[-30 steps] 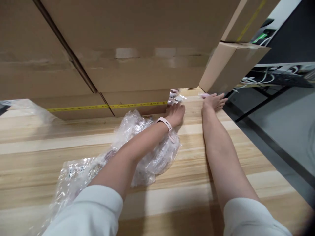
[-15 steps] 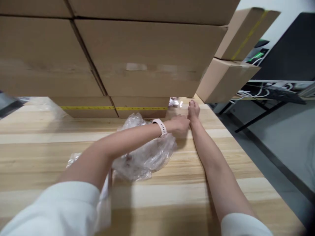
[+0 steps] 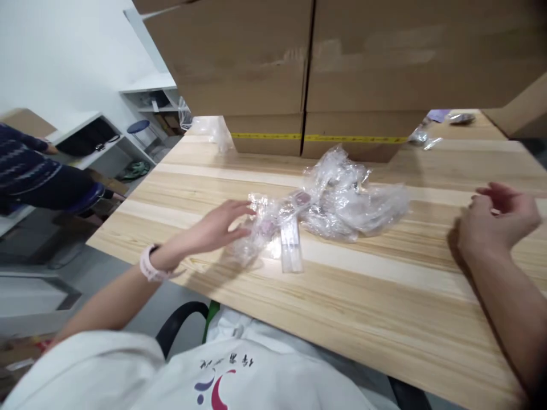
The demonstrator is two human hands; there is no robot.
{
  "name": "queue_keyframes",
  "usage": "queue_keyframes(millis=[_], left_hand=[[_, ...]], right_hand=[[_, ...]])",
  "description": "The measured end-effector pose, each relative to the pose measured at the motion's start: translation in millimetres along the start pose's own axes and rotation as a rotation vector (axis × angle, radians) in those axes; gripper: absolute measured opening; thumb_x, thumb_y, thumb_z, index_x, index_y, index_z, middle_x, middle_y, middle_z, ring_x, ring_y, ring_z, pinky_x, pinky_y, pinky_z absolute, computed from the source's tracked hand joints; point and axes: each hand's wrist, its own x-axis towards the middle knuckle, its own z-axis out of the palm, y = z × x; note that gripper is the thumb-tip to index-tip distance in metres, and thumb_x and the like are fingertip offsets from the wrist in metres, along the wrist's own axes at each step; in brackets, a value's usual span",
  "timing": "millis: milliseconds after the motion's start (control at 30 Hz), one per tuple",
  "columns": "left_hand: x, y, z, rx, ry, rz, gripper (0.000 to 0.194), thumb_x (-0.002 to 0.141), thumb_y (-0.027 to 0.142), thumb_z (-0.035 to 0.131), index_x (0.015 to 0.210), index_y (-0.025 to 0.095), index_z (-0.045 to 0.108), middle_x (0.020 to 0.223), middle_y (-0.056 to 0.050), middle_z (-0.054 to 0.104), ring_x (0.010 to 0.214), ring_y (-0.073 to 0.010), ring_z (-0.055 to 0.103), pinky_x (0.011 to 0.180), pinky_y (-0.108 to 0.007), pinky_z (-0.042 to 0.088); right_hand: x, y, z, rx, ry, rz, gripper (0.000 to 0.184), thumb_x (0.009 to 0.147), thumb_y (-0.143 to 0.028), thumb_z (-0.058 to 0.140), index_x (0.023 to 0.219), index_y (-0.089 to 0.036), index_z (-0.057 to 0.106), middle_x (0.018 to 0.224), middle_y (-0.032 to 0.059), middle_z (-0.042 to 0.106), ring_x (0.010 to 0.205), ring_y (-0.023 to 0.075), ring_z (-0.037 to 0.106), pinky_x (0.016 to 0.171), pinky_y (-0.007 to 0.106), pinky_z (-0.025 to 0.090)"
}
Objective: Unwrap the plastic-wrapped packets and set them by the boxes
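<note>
My left hand, with a pink watch band on the wrist, lies over the wooden table with fingers stretched out, its fingertips touching a small clear plastic packet. A larger crumpled clear plastic bag lies just right of the packet, in front of the stacked cardboard boxes. My right hand hovers over the table at the right, fingers loosely curled and apart, nothing in them.
More small plastic packets lie at the far right by the boxes. Another person's dark striped sleeve shows at the left near white shelves. A black chair edge is below the table front.
The view has swung left. Both hands have pulled back from the far right corner; my left hand now reaches the packet left of the bag, my right hand has lifted.
</note>
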Motion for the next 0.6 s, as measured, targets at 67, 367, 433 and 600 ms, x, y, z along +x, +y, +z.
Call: queue_keyframes(millis=[67,367,433,600], left_hand=[[-25.8,-7.0,20.4,-0.044,-0.012,0.002,0.049,0.091,0.039,0.069,0.137,0.026,0.061,0.15,-0.011,0.057,0.138,-0.0317,0.052,0.113,-0.046,0.043],[-5.5,-27.9,39.3,-0.322,0.031,0.072,0.027,0.098,0.042,0.06,0.118,0.025,0.067,0.127,-0.007,0.07,0.118,-0.0274,0.063,0.1,-0.039,0.048],[13.0,-39.2,40.0,-0.345,0.154,-0.093,0.028,0.098,0.042,0.059,0.116,0.021,0.066,0.119,-0.01,0.07,0.108,-0.0267,0.065,0.092,-0.038,0.051],[31.1,-48.0,52.5,-0.199,0.212,-0.154,0.031,0.091,0.031,0.069,0.119,0.018,0.065,0.107,-0.01,0.068,0.101,-0.0277,0.062,0.09,-0.042,0.05]], right_hand=[[-33.2,-39.8,-18.3,0.056,-0.028,-0.176,0.035,0.088,-0.027,0.056,0.12,-0.03,0.07,0.116,0.0151,0.077,0.099,0.0271,0.075,0.078,0.047,0.058],[-147.1,-180.8,19.8,0.135,-1.204,-1.064,0.044,0.098,-0.015,0.051,0.138,-0.031,0.061,0.146,0.0077,0.062,0.136,0.029,0.055,0.108,0.056,0.048],[-143.8,-187.7,49.2,0.067,-1.333,-1.113,0.063,0.091,-0.007,0.055,0.148,-0.034,0.051,0.156,0.0051,0.054,0.145,0.0298,0.046,0.113,0.057,0.043],[-127.5,-199.3,95.6,-0.024,-1.571,-1.225,0.073,0.076,-0.004,0.071,0.141,-0.034,0.057,0.119,0.0022,0.072,0.116,0.0284,0.063,0.108,0.053,0.042]])
